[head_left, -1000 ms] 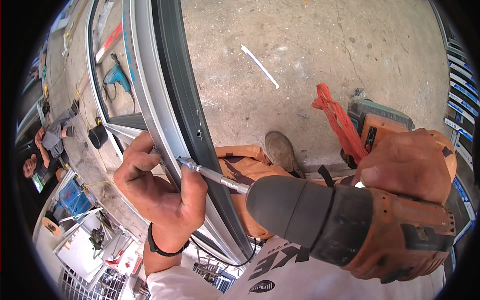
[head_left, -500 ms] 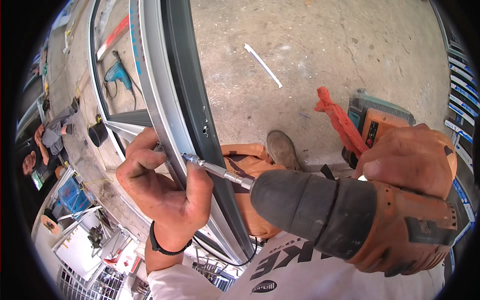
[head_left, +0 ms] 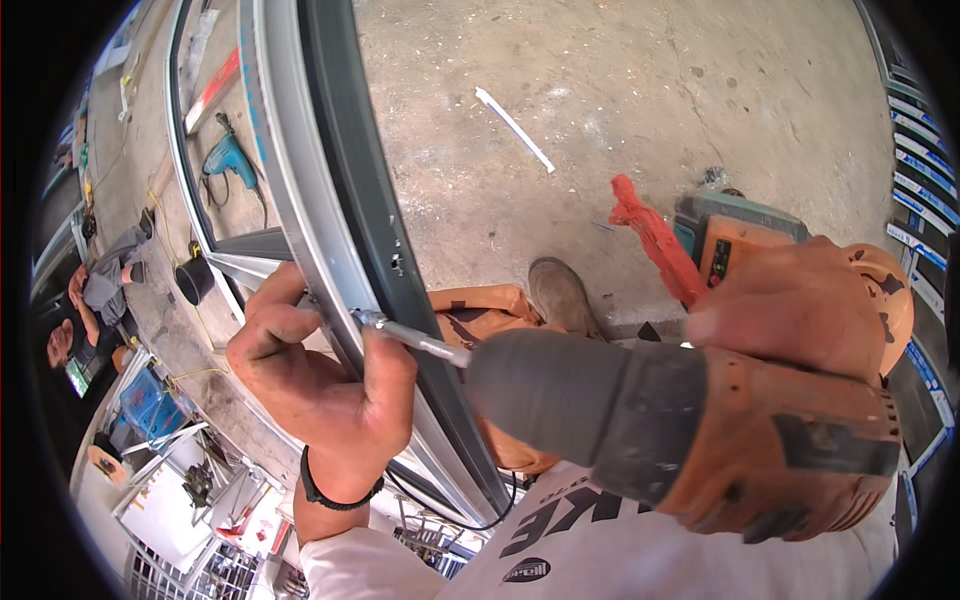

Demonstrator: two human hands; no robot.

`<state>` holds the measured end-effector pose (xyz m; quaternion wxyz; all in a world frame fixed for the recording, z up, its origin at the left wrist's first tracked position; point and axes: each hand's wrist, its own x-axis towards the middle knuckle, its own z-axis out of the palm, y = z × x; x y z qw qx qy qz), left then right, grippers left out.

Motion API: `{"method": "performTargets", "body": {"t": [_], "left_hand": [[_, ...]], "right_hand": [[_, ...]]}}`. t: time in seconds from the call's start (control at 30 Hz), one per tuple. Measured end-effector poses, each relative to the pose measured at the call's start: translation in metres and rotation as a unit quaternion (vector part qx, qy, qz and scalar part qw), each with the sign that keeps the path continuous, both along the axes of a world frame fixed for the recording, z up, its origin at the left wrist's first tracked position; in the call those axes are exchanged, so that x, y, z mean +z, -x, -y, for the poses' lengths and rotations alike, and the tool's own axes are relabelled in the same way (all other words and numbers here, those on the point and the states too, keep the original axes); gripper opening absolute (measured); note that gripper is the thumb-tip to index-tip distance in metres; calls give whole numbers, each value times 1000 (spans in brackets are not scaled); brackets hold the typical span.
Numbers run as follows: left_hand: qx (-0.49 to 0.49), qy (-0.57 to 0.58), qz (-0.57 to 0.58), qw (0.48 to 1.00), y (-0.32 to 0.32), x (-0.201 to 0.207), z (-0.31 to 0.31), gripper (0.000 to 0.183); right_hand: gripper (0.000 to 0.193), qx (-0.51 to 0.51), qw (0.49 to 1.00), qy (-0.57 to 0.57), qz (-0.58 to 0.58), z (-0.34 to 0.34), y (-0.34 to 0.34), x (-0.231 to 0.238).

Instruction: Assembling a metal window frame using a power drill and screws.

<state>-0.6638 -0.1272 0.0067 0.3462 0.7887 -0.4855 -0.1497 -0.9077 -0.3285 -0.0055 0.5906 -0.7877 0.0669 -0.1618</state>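
My right hand [head_left: 790, 310] is closed around an orange and black cordless drill [head_left: 660, 430], which lies level and points left. From its chuck a long silver driver bit [head_left: 420, 342] reaches to the inner channel of a grey metal frame [head_left: 350, 150]. A small fastener seems to sit at the bit's tip, too small to make out. My left hand [head_left: 325, 380] grips the frame's near part, fingers over its left edge and thumb beside the bit tip. A crumpled-looking red piece [head_left: 655, 240] sticks out near the drill's battery end [head_left: 745, 235].
A blue corded drill [head_left: 228, 160] lies on the concrete beyond the frame, near a black bucket [head_left: 194, 279]. A white strip [head_left: 515, 130] and my boot [head_left: 562, 295] are on the floor. Another person [head_left: 100, 295] is at far left. Racked profiles [head_left: 920, 200] stand at right.
The drill and my right hand have shifted a little left, and the chuck is closer to the frame. My left hand keeps its place on the frame; the whole view has shifted slightly.
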Motion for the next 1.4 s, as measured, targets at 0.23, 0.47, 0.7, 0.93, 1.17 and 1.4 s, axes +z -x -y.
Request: {"method": "performTargets", "body": {"t": [0.23, 0.47, 0.7, 0.93, 1.17, 1.4], "left_hand": [[18, -8, 2, 1000, -1, 1, -3, 47], [7, -3, 1, 1000, -4, 0, -6, 49], [21, 8, 10, 1000, -5, -4, -14, 47], [4, 40, 26, 999, -2, -5, 0, 50], [13, 38, 32, 999, -2, -9, -8, 53], [31, 35, 13, 999, -9, -15, -4, 67]], "right_hand": [[22, -34, 993, -42, -106, -14, -3, 2], [19, 22, 977, 46, -207, -3, -19, 21], [34, -3, 998, 51, 24, -10, -22, -5], [14, -14, 977, 117, -179, -2, -23, 24], [24, -56, 984, 144, -85, -18, -18, 7], [25, -152, 910, -336, -192, -25, -13, -5]]}}
